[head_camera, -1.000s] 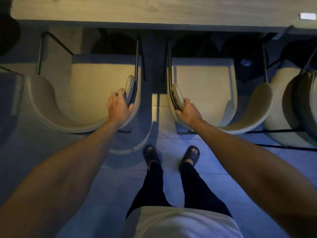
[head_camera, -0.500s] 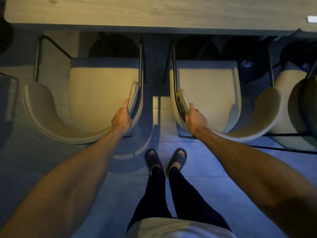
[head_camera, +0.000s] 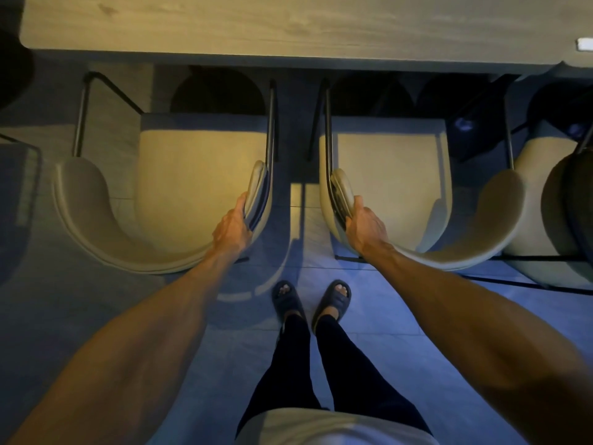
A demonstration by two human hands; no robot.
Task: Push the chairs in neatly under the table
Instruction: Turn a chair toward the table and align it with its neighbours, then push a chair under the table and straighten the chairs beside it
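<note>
Between two cream chairs, at arm's length: grips with the left hand the near end of the padded inner armrest of the left chair, fingers wrapped over its edge. Clasps with the right hand the matching inner armrest of the right chair, thumb along the top, fingers seemingly curled behind the pad, though hidden there. Stands in dark slippers on the tiled floor, feet close together behind the gap that separates the two chairs. Faces both seats towards the wooden table, set side by side, near each other but apart, backs curving towards the feet. Shows the seat fronts clear of the table's near edge, with only the dark metal legs reaching into its shadow. Finds a third chair just beside the right one at the far right, and a small white object on the table's right end.
</note>
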